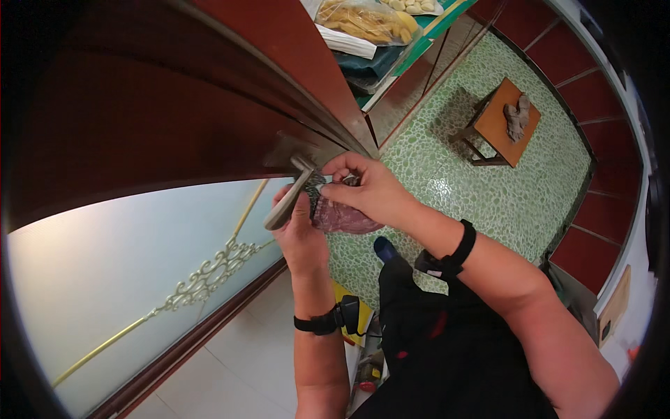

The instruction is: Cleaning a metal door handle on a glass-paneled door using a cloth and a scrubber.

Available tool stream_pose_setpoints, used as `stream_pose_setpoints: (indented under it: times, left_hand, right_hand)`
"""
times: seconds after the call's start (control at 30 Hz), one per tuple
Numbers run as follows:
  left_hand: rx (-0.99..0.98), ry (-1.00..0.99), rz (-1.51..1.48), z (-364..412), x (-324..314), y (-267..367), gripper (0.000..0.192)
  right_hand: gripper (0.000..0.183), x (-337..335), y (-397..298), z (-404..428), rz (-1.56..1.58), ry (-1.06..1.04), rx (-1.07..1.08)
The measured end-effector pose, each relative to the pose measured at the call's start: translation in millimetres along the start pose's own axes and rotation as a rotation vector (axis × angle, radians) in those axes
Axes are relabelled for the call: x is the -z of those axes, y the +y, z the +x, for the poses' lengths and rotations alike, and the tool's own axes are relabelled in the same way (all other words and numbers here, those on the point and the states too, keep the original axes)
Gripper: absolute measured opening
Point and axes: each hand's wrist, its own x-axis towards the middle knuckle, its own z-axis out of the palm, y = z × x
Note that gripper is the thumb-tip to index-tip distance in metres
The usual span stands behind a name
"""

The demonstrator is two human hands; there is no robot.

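A metal door lever (288, 205) sticks out from a dark reddish-brown door (136, 120). My left hand (301, 238) is around it from below, fingers on one side and thumb on the other. Whether that hand grips the lever or the cloth behind it is hidden. Against the lever hangs a mauve fabric piece (348, 217) with a dark grey patterned part (315, 189) at its upper left. My right hand (366, 183) pinches the fabric there between thumb and curled fingers, just right of the lever.
A counter edge (384, 91) at the top carries a clear bag of yellowish food (366, 22). Knobbly brown pieces like ginger (517, 118) lie on a small wooden stool (489, 123) on the green pebble-patterned floor (439, 201). Gold scrollwork (214, 272) decorates the frosted door panel.
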Motion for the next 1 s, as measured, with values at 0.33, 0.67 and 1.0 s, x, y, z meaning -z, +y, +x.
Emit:
stream_pose_setpoints:
  times: [0.33, 0.67, 1.0]
  left_hand:
    - [-0.398, 0.267, -0.013, 13, -46, -26, 0.035]
    - [-0.621, 0.521, 0.255, 20, -62, -25, 0.029]
    - [-0.558, 0.311, -0.089, 13, -71, -27, 0.021]
  right_hand:
    - [0.013, 109, 44, -40, 0.068, -0.059, -0.504]
    - [0.017, 179, 113, -106, -0.180, -0.070, -0.696]
    - [0.023, 198, 139, -101, -0.363, -0.076, -0.631]
